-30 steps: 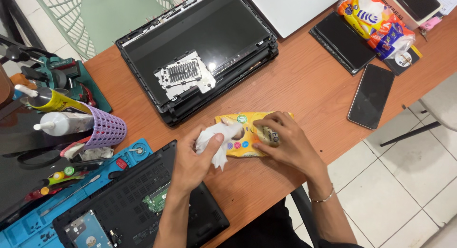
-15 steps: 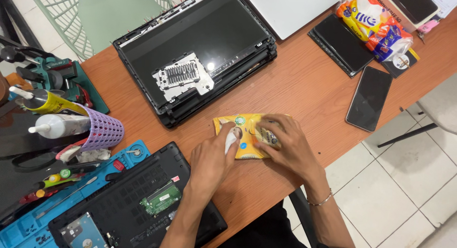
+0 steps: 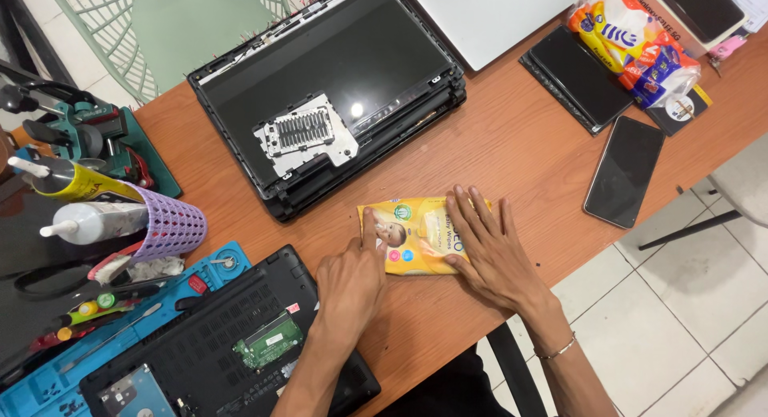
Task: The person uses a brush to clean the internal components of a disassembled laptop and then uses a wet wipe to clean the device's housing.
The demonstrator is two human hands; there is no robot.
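Observation:
A yellow pack of wet wipes [image 3: 414,235] lies flat on the brown wooden table [image 3: 512,153], near its front edge. My left hand [image 3: 352,277] is curled, with one finger pressed on the pack's left end. My right hand [image 3: 490,245] lies flat with its fingers spread over the pack's right end. No wipe shows outside the pack.
A dismantled black laptop [image 3: 336,97] with a metal plate [image 3: 304,135] lies behind the pack. An opened laptop base [image 3: 232,349] sits on a blue mat [image 3: 48,385] at the left. A purple basket [image 3: 172,223] holds tubes. A phone [image 3: 624,171], a tablet [image 3: 578,77] and a snack bag [image 3: 636,41] lie at the right.
A second ago my left hand held a white wipe pulled from the pack. The wipe is gone from view, and both hands now press flat on the pack.

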